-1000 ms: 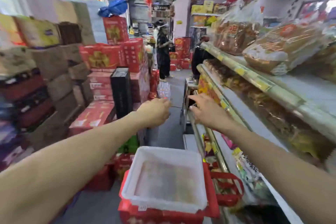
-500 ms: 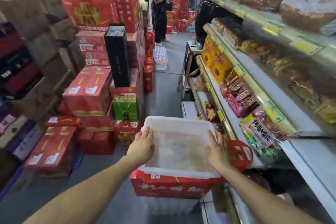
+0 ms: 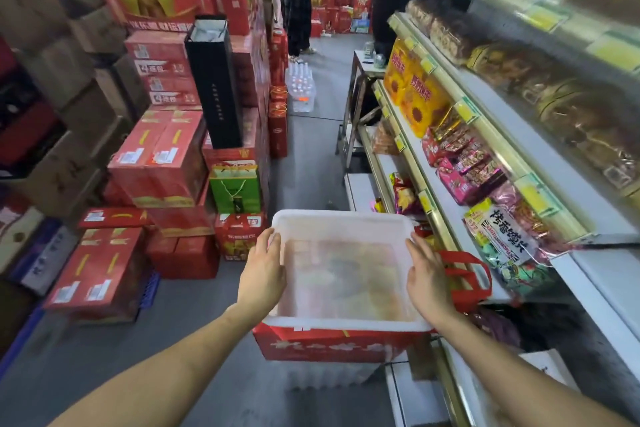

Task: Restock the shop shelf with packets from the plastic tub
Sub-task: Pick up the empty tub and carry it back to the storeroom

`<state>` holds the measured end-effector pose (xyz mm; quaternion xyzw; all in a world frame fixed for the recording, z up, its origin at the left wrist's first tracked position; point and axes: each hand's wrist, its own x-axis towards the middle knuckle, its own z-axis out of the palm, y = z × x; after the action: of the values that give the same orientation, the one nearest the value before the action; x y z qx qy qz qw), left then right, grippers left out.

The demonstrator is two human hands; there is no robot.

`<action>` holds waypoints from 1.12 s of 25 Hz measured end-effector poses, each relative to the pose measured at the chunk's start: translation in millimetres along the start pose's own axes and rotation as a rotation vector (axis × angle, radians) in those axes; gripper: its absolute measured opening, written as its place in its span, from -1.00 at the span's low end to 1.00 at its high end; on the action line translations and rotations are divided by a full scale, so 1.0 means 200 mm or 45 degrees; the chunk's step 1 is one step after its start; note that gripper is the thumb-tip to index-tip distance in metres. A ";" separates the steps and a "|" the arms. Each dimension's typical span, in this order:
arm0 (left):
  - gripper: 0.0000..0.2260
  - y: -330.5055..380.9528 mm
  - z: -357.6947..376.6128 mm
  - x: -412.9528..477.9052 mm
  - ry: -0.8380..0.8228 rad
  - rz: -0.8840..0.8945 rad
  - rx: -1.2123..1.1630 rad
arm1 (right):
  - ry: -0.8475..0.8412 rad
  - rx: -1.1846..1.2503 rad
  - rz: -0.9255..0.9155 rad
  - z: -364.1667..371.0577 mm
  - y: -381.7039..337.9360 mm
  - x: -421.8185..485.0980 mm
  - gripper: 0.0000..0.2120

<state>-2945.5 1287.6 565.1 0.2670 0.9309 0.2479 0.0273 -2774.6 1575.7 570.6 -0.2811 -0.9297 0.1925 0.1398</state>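
You are laying both hands along the plastic tub. Your left hand is on its left rim and your right hand on its right rim, fingers reaching forward. Whether they are hooking under the lip, I cannot tell. The tub is sitting on a red carton just beside the shop shelf, and packets are showing blurred through what looks like a lid. If you are lifting that lid, be raising both sides evenly so the tub is not sliding, and be minding the red handle beside your right hand.
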 end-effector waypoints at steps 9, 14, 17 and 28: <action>-0.42 -0.26 -0.55 -0.58 0.599 -0.480 -0.073 | -0.129 0.372 -0.483 0.12 -0.71 0.12 -0.45; -0.41 -0.53 -0.87 -1.49 0.911 -0.895 0.042 | -0.402 0.488 -1.009 0.30 -1.54 -0.27 -0.34; -0.44 -0.59 -1.01 -2.18 1.105 -1.199 0.114 | -0.540 0.573 -1.333 0.37 -2.03 -0.77 -0.39; -0.52 -0.27 -1.05 -4.91 1.628 -2.149 0.264 | -1.201 0.663 -2.225 0.40 -3.05 -3.61 -0.45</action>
<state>-2169.6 652.5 643.8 -0.6437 0.6728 0.1625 -0.3265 -2510.6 669.6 655.4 0.6375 -0.6993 0.3101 -0.0921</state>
